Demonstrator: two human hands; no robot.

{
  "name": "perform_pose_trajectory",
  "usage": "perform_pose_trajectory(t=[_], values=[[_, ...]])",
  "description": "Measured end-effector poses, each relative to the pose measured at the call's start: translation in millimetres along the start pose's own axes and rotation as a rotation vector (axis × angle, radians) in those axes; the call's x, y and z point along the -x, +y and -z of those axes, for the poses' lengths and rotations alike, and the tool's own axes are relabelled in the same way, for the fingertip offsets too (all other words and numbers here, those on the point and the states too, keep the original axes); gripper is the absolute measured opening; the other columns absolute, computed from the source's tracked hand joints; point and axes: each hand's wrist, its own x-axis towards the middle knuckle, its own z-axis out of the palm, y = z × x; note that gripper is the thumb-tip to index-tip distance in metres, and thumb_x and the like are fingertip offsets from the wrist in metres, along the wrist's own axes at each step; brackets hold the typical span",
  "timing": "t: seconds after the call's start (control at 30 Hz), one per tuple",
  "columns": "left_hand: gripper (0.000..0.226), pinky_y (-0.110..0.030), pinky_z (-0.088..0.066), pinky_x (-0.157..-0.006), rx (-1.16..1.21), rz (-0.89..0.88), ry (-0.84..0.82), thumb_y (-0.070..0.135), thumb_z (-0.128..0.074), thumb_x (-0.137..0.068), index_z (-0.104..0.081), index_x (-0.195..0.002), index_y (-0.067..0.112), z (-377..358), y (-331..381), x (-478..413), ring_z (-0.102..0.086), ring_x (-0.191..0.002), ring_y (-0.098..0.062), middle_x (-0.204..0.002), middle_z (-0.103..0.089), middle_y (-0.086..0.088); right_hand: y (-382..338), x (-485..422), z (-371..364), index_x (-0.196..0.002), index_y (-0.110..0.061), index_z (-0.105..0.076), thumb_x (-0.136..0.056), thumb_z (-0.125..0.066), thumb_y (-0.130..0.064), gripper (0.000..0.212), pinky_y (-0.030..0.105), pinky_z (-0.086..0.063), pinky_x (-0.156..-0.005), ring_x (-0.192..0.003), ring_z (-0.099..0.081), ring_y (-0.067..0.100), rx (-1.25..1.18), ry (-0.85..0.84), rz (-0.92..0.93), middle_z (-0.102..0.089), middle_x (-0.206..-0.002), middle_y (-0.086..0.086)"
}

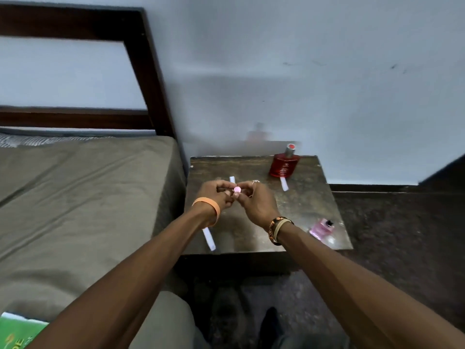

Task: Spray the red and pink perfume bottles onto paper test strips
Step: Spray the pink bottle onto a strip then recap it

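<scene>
Both hands meet above the middle of the small dark table point(254, 238). My left hand point(215, 191) and my right hand point(256, 200) pinch a small round pink cap point(237, 189) between their fingertips. What lies under the cap is hidden by my fingers. The red perfume bottle point(284, 165) stands upright at the table's back right, capped. The pink perfume bottle point(321, 228), with a black nozzle showing, sits near the front right corner. Three white paper strips lie on the table: one point(232, 179) just behind my hands, one point(284, 184) before the red bottle, one point(209, 239) at the front left.
A bed with an olive cover point(83, 197) and a dark wooden headboard point(148, 71) borders the table on the left. A pale wall point(302, 84) stands right behind the table. Dark floor point(402, 235) lies to the right. A green package point(17, 332) lies on the bed at bottom left.
</scene>
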Motion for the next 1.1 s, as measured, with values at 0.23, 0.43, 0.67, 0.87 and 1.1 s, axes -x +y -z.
perform_pose_trajectory(t=[0.23, 0.43, 0.67, 0.87, 1.1], values=[[0.030, -0.028, -0.056, -0.070, -0.136, -0.230, -0.168, -0.010, -0.055, -0.085, -0.072, -0.092, 0.013, -112, 49, 44, -0.063, -0.072, -0.013, -0.078, -0.069, -0.001, 35, 44, 115, -0.120, -0.019, -0.069, -0.097, -0.059, -0.022, 0.025, 0.040, -0.052, -0.087, -0.104, -0.062, 0.022, 0.201, 0.219, 0.078, -0.067, -0.115, 0.008], [0.036, -0.034, -0.055, -0.083, -0.282, -0.273, -0.270, -0.014, -0.052, -0.082, -0.072, -0.102, 0.008, -176, 45, 67, -0.063, -0.082, -0.014, -0.097, -0.073, -0.011, 81, 69, 166, -0.113, -0.019, -0.071, -0.098, -0.055, -0.014, 0.022, 0.036, -0.053, -0.075, -0.090, -0.063, 0.023, 0.303, 0.232, 0.017, -0.064, -0.106, 0.008], [0.039, -0.023, -0.054, -0.069, -0.400, -0.271, -0.261, -0.015, -0.055, -0.079, -0.074, -0.100, 0.011, -189, 15, 65, -0.064, -0.075, -0.008, -0.095, -0.074, -0.009, 114, 77, 162, -0.112, -0.018, -0.071, -0.098, -0.052, -0.010, 0.024, 0.041, -0.053, -0.078, -0.091, -0.061, 0.025, 0.371, 0.121, 0.019, -0.063, -0.101, 0.008], [0.035, -0.029, -0.057, -0.075, -0.423, -0.259, -0.239, -0.010, -0.058, -0.081, -0.073, -0.101, 0.014, -188, 2, 61, -0.065, -0.078, -0.008, -0.097, -0.074, -0.006, 124, 71, 154, -0.116, -0.017, -0.069, -0.096, -0.055, -0.007, 0.026, 0.034, -0.052, -0.079, -0.093, -0.060, 0.024, 0.377, 0.089, 0.026, -0.061, -0.104, 0.008], [0.028, -0.038, -0.057, -0.083, -0.467, -0.259, -0.265, -0.003, -0.064, -0.082, -0.073, -0.102, 0.014, -193, -9, 57, -0.068, -0.088, -0.017, -0.098, -0.074, -0.005, 132, 70, 150, -0.118, -0.016, -0.068, -0.094, -0.060, -0.010, 0.026, 0.040, -0.054, -0.083, -0.094, -0.061, 0.025, 0.387, 0.050, -0.001, -0.063, -0.104, 0.010]])
